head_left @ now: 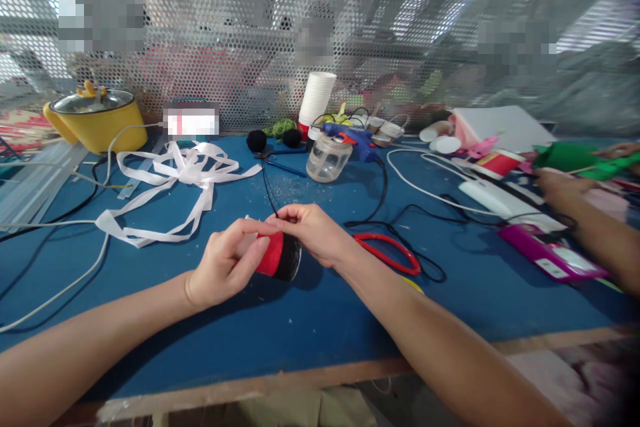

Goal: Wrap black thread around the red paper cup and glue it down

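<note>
Both my hands meet over the middle of the blue table (pixel 280 340). My left hand (pixel 225 267) is wrapped round a small cup (pixel 279 257) lying on its side, white at one end, red in the middle, black at the open end. My right hand (pixel 313 230) pinches a thin black yarn strand (pixel 267 190) against the cup's top edge; the strand runs back toward two black pompoms (pixel 257 140).
A tangle of white ribbon (pixel 175 180) lies to the left, red-handled scissors (pixel 390 252) just right of my hands. Further back stand a clear jar (pixel 327 157), a blue glue gun (pixel 353 137), stacked white cups (pixel 316 99) and a yellow pot (pixel 95 119). Another person's arm (pixel 590 227) reaches in at right.
</note>
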A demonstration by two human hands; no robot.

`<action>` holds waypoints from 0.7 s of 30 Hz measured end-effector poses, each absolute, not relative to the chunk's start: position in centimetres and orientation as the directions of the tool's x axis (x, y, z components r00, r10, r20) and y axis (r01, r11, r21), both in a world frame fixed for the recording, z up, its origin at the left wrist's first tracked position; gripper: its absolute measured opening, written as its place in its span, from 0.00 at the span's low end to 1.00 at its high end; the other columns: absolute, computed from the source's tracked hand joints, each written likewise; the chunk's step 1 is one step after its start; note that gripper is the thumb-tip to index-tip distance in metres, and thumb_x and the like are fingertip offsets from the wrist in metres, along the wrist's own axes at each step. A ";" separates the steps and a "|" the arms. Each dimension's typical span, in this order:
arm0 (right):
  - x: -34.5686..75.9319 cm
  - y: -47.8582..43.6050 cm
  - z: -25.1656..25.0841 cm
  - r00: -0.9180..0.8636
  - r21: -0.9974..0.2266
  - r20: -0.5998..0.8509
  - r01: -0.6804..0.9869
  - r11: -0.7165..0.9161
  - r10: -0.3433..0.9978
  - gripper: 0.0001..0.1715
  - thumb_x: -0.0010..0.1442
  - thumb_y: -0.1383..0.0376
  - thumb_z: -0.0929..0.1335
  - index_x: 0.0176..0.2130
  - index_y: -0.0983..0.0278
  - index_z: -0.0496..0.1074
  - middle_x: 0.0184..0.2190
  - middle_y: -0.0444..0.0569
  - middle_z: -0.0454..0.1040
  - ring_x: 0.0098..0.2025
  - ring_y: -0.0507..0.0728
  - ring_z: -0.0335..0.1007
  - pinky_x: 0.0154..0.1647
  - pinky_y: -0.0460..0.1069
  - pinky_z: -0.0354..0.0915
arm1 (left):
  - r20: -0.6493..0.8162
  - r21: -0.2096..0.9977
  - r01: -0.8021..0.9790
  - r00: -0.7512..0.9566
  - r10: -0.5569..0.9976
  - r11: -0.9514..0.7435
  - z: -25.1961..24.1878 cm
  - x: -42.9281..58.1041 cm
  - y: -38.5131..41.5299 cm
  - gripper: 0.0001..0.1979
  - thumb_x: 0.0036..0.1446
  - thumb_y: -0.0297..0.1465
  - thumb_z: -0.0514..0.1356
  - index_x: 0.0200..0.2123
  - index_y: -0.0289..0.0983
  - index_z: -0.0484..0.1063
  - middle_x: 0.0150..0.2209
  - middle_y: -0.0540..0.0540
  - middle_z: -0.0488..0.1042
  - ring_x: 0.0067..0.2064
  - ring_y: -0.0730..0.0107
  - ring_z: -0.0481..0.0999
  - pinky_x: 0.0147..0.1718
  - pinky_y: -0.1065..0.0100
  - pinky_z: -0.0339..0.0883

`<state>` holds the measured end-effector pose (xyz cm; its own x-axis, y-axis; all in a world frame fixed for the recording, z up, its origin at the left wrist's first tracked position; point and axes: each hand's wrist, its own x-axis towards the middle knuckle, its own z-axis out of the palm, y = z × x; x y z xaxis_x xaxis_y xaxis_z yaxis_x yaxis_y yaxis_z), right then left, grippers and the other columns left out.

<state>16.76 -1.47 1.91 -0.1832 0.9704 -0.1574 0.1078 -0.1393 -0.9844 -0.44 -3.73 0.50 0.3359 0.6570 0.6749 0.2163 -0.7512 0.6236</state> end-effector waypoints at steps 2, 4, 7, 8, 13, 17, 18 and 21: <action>16.7 -1.5 1.8 -0.185 -0.985 -0.155 0.108 -0.136 0.970 0.14 0.42 0.57 0.74 0.25 0.64 0.73 0.21 0.42 0.72 0.26 0.51 0.67 0.32 0.47 0.62 | 0.673 0.628 0.216 0.333 0.661 -0.748 0.5 -0.4 -3.7 0.07 0.57 0.26 0.53 0.40 0.36 0.68 0.29 0.47 0.75 0.27 0.76 0.73 0.28 0.76 0.66; 16.7 -1.5 1.8 -0.191 -0.985 -0.161 0.098 -0.145 0.968 0.14 0.41 0.57 0.74 0.25 0.64 0.73 0.21 0.42 0.72 0.26 0.51 0.67 0.32 0.47 0.62 | 0.676 0.629 0.208 0.330 0.659 -0.749 0.5 -0.4 -3.7 0.07 0.57 0.26 0.53 0.40 0.36 0.68 0.30 0.47 0.75 0.27 0.76 0.73 0.28 0.76 0.66; 16.5 -1.5 1.9 -0.185 -0.985 -0.167 0.069 -0.157 0.968 0.15 0.41 0.57 0.74 0.27 0.64 0.72 0.23 0.43 0.72 0.26 0.50 0.67 0.32 0.47 0.62 | 0.681 0.629 0.193 0.331 0.653 -0.753 0.5 -0.4 -3.6 0.07 0.57 0.25 0.54 0.40 0.36 0.68 0.31 0.48 0.76 0.28 0.76 0.74 0.29 0.76 0.66; 16.5 -1.5 2.1 -0.168 -0.987 -0.157 0.071 -0.146 0.973 0.15 0.42 0.57 0.74 0.28 0.65 0.72 0.23 0.43 0.72 0.26 0.50 0.67 0.31 0.47 0.61 | 0.681 0.628 0.194 0.333 0.652 -0.754 0.5 -0.4 -3.6 0.08 0.57 0.25 0.54 0.40 0.36 0.68 0.32 0.47 0.76 0.29 0.76 0.75 0.29 0.76 0.67; 17.7 -1.5 4.0 -0.012 -0.975 -0.052 0.217 -0.048 0.999 0.21 0.49 0.49 0.69 0.25 0.65 0.67 0.19 0.40 0.66 0.20 0.46 0.58 0.21 0.44 0.54 | 0.690 0.608 0.222 0.327 0.645 -0.763 0.5 -0.5 -3.4 0.09 0.58 0.25 0.53 0.43 0.37 0.66 0.36 0.47 0.77 0.34 0.73 0.76 0.33 0.74 0.68; 18.8 -1.8 4.9 -0.078 -0.946 -0.153 0.299 -0.124 0.985 0.31 0.50 0.41 0.64 0.20 0.65 0.66 0.16 0.42 0.63 0.18 0.47 0.56 0.16 0.44 0.50 | 0.719 0.577 0.261 0.286 0.633 -0.774 0.3 -0.5 -2.9 0.10 0.58 0.25 0.53 0.44 0.36 0.65 0.38 0.45 0.76 0.37 0.71 0.76 0.35 0.72 0.68; 18.9 -1.9 4.9 -0.125 -0.941 -0.187 0.307 -0.142 0.974 0.31 0.49 0.40 0.63 0.20 0.65 0.67 0.16 0.43 0.64 0.18 0.47 0.57 0.16 0.44 0.50 | 0.722 0.572 0.272 0.279 0.633 -0.774 0.3 -0.5 -2.8 0.11 0.58 0.26 0.53 0.44 0.36 0.65 0.38 0.44 0.76 0.37 0.70 0.76 0.35 0.72 0.69; 18.4 -2.1 4.4 -0.220 -0.954 -0.235 0.241 -0.181 0.947 0.28 0.46 0.42 0.67 0.21 0.65 0.66 0.18 0.43 0.65 0.19 0.47 0.58 0.16 0.44 0.52 | 0.709 0.560 0.293 0.313 0.631 -0.775 0.1 -0.6 -2.4 0.12 0.58 0.26 0.52 0.47 0.35 0.64 0.39 0.43 0.75 0.38 0.69 0.76 0.37 0.70 0.69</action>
<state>18.43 -2.08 4.40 -0.2196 0.9469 -0.2350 0.2411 -0.1807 -0.9535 -0.55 -2.39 0.06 0.3132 0.6314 0.7094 0.2932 -0.7748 0.5602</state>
